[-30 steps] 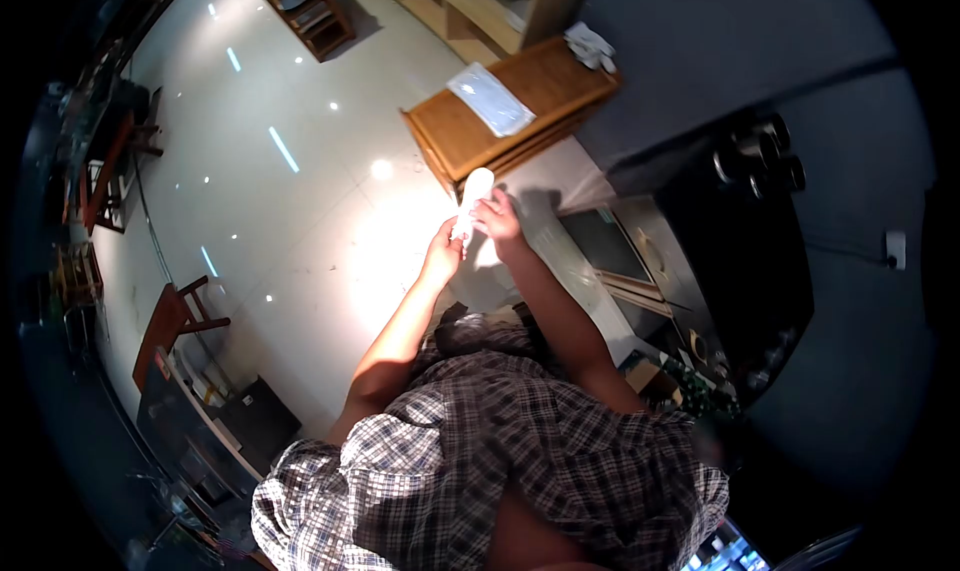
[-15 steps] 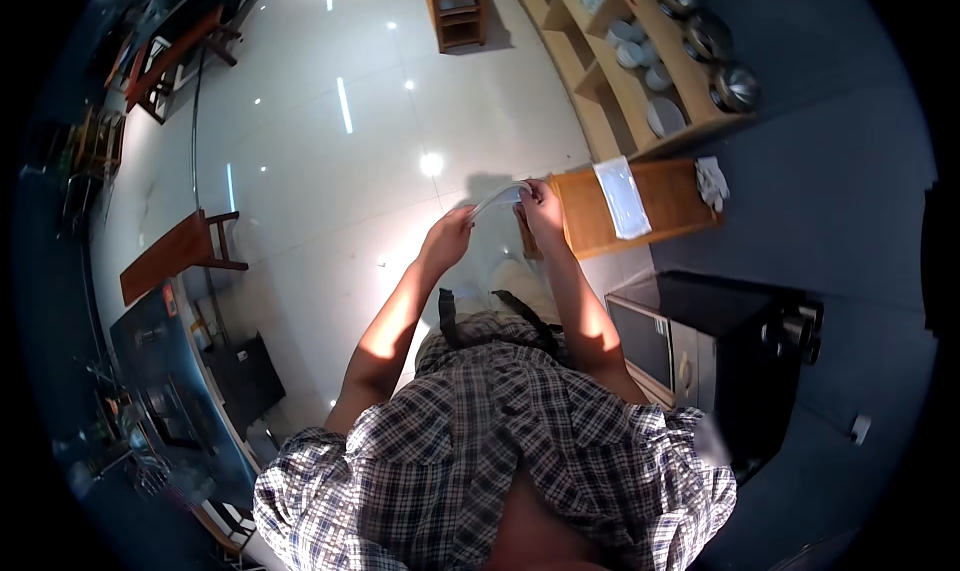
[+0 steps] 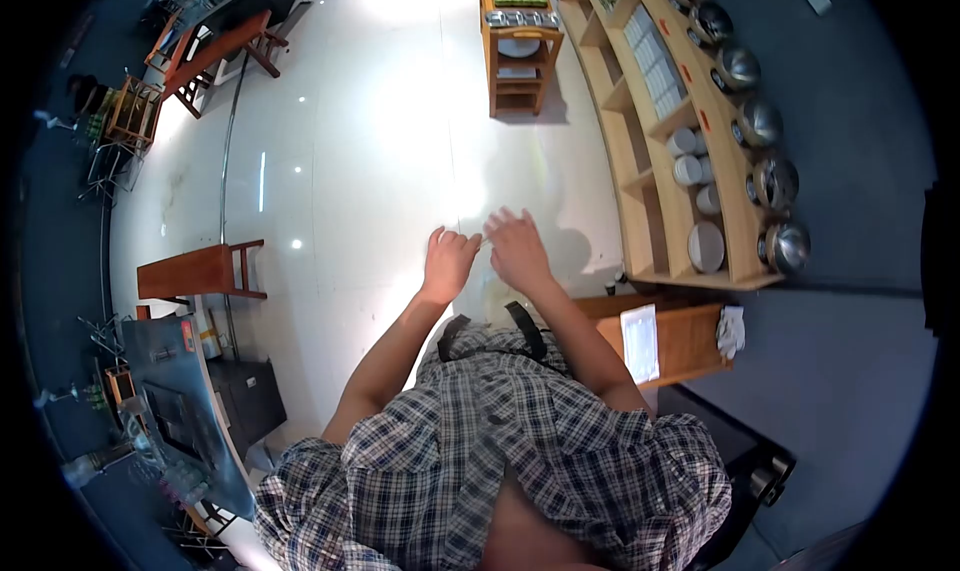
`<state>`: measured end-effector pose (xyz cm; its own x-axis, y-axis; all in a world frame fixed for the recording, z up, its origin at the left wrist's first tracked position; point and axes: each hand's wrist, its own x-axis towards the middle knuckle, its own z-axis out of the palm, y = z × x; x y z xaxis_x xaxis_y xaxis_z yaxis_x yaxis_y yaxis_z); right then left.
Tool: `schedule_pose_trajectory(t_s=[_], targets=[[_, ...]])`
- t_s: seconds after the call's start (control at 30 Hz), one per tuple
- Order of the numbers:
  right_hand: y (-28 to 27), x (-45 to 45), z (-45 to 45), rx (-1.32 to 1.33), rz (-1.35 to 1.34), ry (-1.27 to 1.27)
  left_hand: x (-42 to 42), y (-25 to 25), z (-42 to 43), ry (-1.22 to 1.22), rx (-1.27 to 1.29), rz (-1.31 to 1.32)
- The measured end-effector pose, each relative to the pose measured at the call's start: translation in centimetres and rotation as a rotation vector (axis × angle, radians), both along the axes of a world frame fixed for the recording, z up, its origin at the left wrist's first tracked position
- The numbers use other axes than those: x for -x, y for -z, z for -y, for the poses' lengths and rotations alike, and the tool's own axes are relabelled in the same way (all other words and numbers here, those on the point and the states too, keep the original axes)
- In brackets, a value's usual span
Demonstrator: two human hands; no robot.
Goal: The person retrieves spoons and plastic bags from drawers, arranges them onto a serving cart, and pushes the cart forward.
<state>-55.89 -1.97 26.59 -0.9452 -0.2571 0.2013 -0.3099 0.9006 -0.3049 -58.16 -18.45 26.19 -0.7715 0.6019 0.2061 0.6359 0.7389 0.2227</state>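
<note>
Both hands are seen near the centre of the frame, raised over the pale tiled floor [image 3: 375, 121]. The left hand [image 3: 451, 266] is held with its fingers curled, its thumb side turned toward the right hand [image 3: 517, 248]. The right hand is held back upward, fingers extended and slightly blurred. The hands are kept close together, with a narrow gap between the palms; whether the fingertips touch, or whether anything thin is pinched between them, cannot be told.

Below the hands, a plaid shirt [image 3: 430, 471] and a dark strap [image 3: 523, 327] are seen. To the lower right of the hands, near the right forearm, a wooden cabinet [image 3: 689, 341] is partly covered by that arm. A flat, shiny white packet [image 3: 639, 343] is laid on its top; pale gloves [image 3: 731, 332] are placed at its right end.

At upper right, a light wooden shelf unit [image 3: 740, 243] is noted: white cups [image 3: 687, 171] and a white plate [image 3: 706, 247] are held in its compartments, and a row of metal pots [image 3: 775, 184] is set along its top. A wooden trolley [image 3: 517, 34] is located at top centre. At left, a reddish-brown bench [image 3: 185, 271] is recorded above a dark table [image 3: 160, 353].
</note>
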Motion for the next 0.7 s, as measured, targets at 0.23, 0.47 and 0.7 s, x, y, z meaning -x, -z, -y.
schedule_pose_trajectory(t_s=[0.23,0.47,0.7], targets=[[1.3,11.5,-0.7,-0.003,-0.125,-0.293,8.4,1.0,0.3,-0.134,-0.011,0.066],[4.0,26.9,1.1,0.075,-0.126,-0.402,22.8,2.1,2.6,-0.150,-0.053,0.207],[2.5,44.3,2.6,-0.041,-0.092,-0.266,42.5,1.1,4.3,-0.105,-0.087,0.256]])
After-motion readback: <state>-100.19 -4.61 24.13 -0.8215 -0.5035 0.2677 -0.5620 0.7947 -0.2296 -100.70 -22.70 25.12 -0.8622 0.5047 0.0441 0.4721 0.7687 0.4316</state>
